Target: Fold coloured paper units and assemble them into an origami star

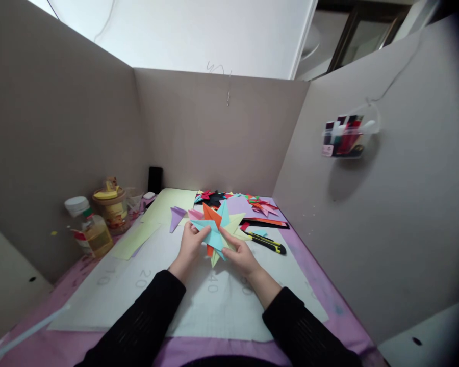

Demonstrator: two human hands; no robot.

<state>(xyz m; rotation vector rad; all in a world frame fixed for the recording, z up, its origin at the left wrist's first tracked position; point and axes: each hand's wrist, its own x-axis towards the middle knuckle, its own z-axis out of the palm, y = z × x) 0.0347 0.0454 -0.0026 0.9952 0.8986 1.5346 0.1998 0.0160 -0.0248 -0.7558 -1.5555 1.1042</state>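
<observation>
Both hands hold up a folded paper star point(213, 238) with blue, orange and pale yellow points, above the white sheet. My left hand point(192, 245) pinches its blue left side, thumb on the front. On the lower right, my right hand point(240, 254) grips the star with its fingers laid across the paper. Behind the star, a folded purple paper piece point(177, 218) and a pink one point(195, 214) lie on the table. A black and yellow box cutter point(266, 241) rests to the right of my right hand.
A numbered white sheet point(137, 306) covers the purple tablecloth point(313, 270). Coloured paper stars point(211, 198) and paper sheets lie at the back. Left stand a glue bottle point(95, 234) and a yellow tub point(112, 206). Grey panels enclose three sides; a plastic basket point(346, 137) hangs right.
</observation>
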